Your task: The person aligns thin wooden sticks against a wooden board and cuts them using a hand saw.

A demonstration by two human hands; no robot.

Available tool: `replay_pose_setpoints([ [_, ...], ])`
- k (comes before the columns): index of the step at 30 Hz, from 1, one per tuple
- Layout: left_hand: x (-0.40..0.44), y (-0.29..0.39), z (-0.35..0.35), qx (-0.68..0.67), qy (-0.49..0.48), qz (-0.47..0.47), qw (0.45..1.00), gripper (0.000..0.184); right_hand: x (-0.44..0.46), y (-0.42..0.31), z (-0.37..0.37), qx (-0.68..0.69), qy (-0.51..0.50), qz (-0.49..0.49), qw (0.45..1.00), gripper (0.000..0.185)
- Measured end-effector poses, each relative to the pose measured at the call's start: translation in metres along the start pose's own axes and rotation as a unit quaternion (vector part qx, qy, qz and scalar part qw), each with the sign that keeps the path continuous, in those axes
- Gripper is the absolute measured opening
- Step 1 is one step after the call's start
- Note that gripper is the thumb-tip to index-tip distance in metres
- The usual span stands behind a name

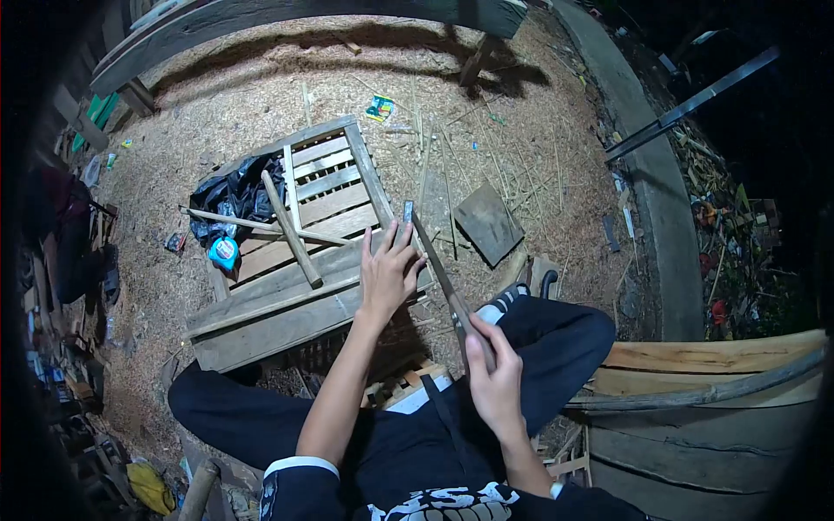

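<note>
My right hand [495, 378] is wrapped round the handle of a machete [439, 269]. Its long dark blade points away from me, up along the right side of my left hand. My left hand [389, 273] lies with fingers stretched and apart over the near right edge of a low slatted wooden table [369, 174]. By its fingertips is a small shiny piece [408, 211] that I cannot make out. On the table lie a short wooden stick [291, 230], a thinner stick [234, 220], a blue tape measure [223, 252] and a black plastic bag [248, 187].
Wood shavings and thin strips cover the ground [539, 148]. A square board [489, 223] lies right of the table. A long wooden bench [304, 26] spans the far side. Planks [695, 425] and a curved pole [695, 398] stand at right, near a concrete kerb [665, 234].
</note>
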State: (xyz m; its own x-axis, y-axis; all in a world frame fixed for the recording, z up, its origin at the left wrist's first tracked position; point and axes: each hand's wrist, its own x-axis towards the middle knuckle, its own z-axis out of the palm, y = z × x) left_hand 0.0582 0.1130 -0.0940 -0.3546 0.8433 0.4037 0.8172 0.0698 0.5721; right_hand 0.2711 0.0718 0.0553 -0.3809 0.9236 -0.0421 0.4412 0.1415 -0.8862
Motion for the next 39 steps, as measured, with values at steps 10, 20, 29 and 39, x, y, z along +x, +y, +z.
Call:
replay_pose_setpoints([
  [10,0.000,-0.001,-0.002,-0.010,0.003,0.015,1.000,0.020,0.014,0.006,0.008,0.012,0.004,0.013,1.000,0.036],
  [20,0.002,-0.001,-0.001,-0.044,0.030,0.009,0.999,0.022,0.017,0.008,0.010,0.025,-0.009,0.001,1.000,0.036],
  [29,0.003,-0.001,-0.002,-0.025,0.031,0.019,0.999,0.021,0.036,0.015,0.025,0.007,0.013,-0.018,1.000,0.036],
  [39,0.001,0.003,-0.002,-0.030,0.039,0.014,0.999,0.020,0.045,0.019,0.029,0.030,0.004,0.002,1.000,0.037],
])
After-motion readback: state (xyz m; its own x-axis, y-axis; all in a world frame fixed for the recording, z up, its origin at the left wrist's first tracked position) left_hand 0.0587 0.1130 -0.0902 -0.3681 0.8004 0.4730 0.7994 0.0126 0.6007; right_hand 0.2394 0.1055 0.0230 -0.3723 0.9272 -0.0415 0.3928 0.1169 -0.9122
